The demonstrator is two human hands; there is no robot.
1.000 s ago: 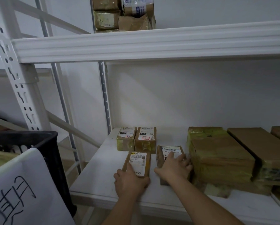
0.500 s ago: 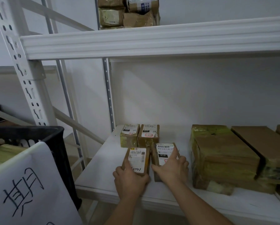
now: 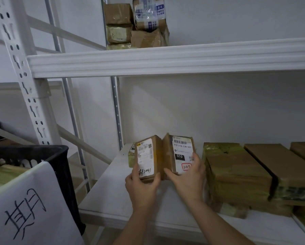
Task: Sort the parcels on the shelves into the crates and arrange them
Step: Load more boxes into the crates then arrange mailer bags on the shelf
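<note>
So right now I've got one small box in each hand, left hand [image 3: 142, 187] wrapped around the bottom of the handwritten-label box [image 3: 147, 159] and right hand [image 3: 187, 175] gripping the barcode-label box [image 3: 180, 154], both tipped up just above the lower shelf [image 3: 112, 197] with their inner edges touching. They look light and stiff, taped cardboard, so holding them low by the sides should be fine, though the tape might be slick. Further back there's the black crate [image 3: 42, 156] off to my left and more parcels [image 3: 135, 23] stacked up top.
</note>
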